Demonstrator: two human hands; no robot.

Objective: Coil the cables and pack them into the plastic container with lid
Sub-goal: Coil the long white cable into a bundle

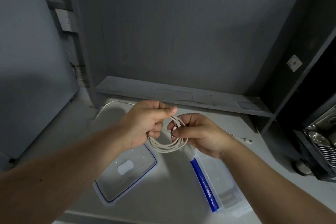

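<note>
Coiled cable [169, 146] in left hand [143, 123] and right hand [201, 133], fingers [168, 111] curled around it, above open container [223, 187] and separate lid [109, 183].

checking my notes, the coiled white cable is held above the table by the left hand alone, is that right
Not quite. The head view shows both hands holding the coiled white cable above the table: the left hand grips one side and the right hand pinches the other.
</note>
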